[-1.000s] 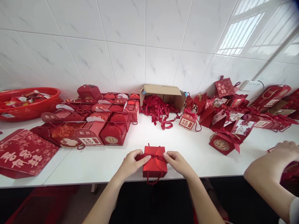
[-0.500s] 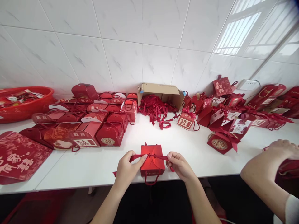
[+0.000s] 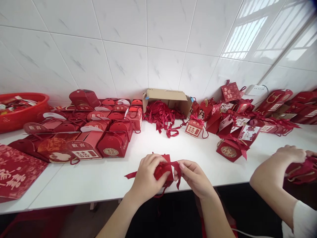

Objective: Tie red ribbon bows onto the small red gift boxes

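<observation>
Two hands meet at the near edge of the white table (image 3: 104,175). The left hand (image 3: 148,175) is curled tight around a small red gift box (image 3: 165,167). The right hand (image 3: 195,177) pinches the red ribbon (image 3: 130,175) crossing the glossy, half-hidden box, one tail trailing left.

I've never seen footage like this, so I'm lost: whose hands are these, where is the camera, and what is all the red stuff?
The camera sits on a person's head, looking down, so the two bare hands below are their own. The left hand and right hand pinch a red ribbon on a small box at the edge of a table. Behind lie more gift boxes, a carton spilling ribbons and a red basket. The hand at the right is another person's.
</observation>
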`<act>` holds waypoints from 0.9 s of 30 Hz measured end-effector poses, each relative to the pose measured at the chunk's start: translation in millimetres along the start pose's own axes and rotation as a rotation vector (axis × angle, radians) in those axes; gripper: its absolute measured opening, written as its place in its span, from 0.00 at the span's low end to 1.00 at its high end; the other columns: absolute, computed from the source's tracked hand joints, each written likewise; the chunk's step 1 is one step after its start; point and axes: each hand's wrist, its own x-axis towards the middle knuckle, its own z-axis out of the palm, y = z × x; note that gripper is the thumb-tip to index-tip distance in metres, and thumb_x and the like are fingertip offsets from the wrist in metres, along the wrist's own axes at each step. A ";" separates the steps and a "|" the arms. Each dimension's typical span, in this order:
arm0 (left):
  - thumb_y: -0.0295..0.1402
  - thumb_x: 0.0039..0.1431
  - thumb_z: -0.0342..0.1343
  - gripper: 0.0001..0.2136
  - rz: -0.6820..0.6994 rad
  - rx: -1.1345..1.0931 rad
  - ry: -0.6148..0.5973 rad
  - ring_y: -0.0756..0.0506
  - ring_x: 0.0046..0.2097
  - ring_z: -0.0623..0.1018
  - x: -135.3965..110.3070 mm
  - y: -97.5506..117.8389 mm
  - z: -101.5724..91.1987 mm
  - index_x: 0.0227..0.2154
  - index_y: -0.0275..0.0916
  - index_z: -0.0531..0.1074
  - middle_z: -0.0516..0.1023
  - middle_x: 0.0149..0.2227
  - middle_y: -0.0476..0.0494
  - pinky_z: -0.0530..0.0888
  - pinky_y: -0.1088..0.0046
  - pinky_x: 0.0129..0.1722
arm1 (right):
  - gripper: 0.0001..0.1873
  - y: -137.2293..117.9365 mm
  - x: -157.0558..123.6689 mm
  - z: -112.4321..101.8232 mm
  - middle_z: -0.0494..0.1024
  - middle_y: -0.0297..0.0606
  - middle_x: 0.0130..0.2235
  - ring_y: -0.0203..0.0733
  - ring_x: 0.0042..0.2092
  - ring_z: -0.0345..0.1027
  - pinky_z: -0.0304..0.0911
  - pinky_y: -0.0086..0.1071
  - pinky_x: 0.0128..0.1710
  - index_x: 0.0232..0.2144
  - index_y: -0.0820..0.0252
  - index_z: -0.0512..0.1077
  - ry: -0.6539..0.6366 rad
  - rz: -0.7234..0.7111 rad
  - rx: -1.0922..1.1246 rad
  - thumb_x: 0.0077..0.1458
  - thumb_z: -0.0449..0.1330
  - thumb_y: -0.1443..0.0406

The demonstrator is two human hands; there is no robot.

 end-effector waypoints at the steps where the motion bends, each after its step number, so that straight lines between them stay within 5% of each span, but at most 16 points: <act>1: 0.29 0.53 0.56 0.06 0.010 0.019 0.024 0.43 0.44 0.72 4.0 4.0 2.3 0.35 0.42 0.69 0.75 0.38 0.47 0.66 0.62 0.46 | 0.13 0.1 0.1 1.6 0.73 0.36 0.27 0.34 0.29 0.65 0.61 0.32 0.33 0.31 0.62 0.76 0.012 -0.001 0.002 0.57 0.58 0.57; 9: 0.26 0.52 0.54 0.05 0.049 0.120 0.300 0.43 0.40 0.73 12.0 2.0 3.5 0.32 0.39 0.68 0.76 0.34 0.46 0.64 0.61 0.44 | 0.10 10.9 0.1 -5.7 0.71 0.32 0.25 0.31 0.27 0.62 0.58 0.27 0.27 0.34 0.59 0.76 0.184 0.023 -0.240 0.51 0.64 0.60; 13: 0.28 0.52 0.54 0.09 0.034 0.096 0.309 0.42 0.42 0.73 10.7 1.1 4.1 0.37 0.39 0.66 0.75 0.37 0.44 0.65 0.62 0.44 | 0.19 15.6 15.6 2.5 0.73 0.32 0.30 0.34 0.31 0.66 0.64 0.31 0.33 0.47 0.53 0.73 0.129 -0.059 -0.306 0.51 0.63 0.62; 19: 0.29 0.53 0.53 0.14 -0.036 -0.108 0.165 0.42 0.49 0.71 4.8 -9.6 -10.6 0.43 0.42 0.65 0.72 0.45 0.44 0.65 0.62 0.50 | 0.08 20.2 30.7 14.7 0.76 0.39 0.35 0.42 0.39 0.69 0.65 0.38 0.42 0.29 0.57 0.76 0.183 -0.220 -0.466 0.54 0.59 0.62; 23: 0.37 0.55 0.53 0.12 -0.302 -0.279 0.133 0.43 0.50 0.71 1.6 -39.0 -15.8 0.42 0.42 0.66 0.71 0.45 0.44 0.65 0.64 0.51 | 0.10 23.5 27.9 12.9 0.77 0.38 0.37 0.41 0.39 0.70 0.65 0.35 0.41 0.34 0.57 0.73 0.153 -0.186 -0.441 0.58 0.54 0.60; 27: 0.48 0.55 0.51 0.15 -0.610 -0.487 -0.025 0.47 0.33 0.72 2.1 -59.9 -3.3 0.30 0.40 0.65 0.70 0.29 0.49 0.69 0.72 0.33 | 0.12 21.5 24.8 15.6 0.78 0.38 0.37 0.40 0.40 0.71 0.65 0.33 0.41 0.35 0.58 0.70 0.081 -0.161 -0.498 0.61 0.50 0.59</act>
